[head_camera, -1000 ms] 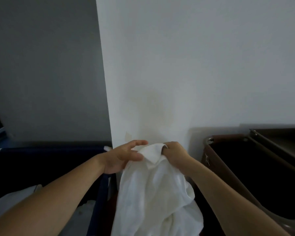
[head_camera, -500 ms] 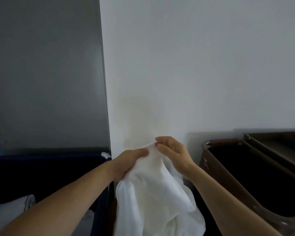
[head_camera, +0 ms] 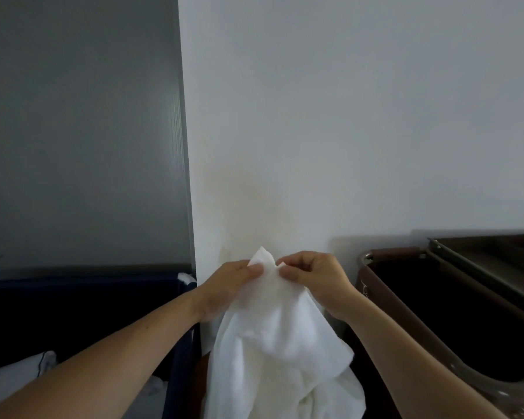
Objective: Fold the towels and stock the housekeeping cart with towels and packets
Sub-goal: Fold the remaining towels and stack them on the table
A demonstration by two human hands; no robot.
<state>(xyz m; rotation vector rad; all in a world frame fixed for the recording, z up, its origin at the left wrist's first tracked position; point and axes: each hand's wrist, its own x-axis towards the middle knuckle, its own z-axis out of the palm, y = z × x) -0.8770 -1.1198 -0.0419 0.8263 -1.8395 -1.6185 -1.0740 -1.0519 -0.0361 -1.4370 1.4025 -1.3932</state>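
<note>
A white towel [head_camera: 279, 352] hangs crumpled in front of me, held up by its top edge against a white wall. My left hand [head_camera: 224, 285] pinches the edge on the left. My right hand [head_camera: 315, 279] pinches it just beside, fingertips almost touching the left ones. A small corner of the towel sticks up between the two hands. The lower part of the towel drops out of the frame at the bottom.
A dark blue bin [head_camera: 176, 343] stands at the left with white linen [head_camera: 15, 379] inside. At the right is a brown cart bag [head_camera: 406, 328] with a metal rim, and a cart shelf [head_camera: 481, 267] behind it. The white wall [head_camera: 345, 116] is close ahead.
Both hands have shifted their grip along the towel's top edge and now pinch it close together, with a corner poking up. The view has drifted slightly.
</note>
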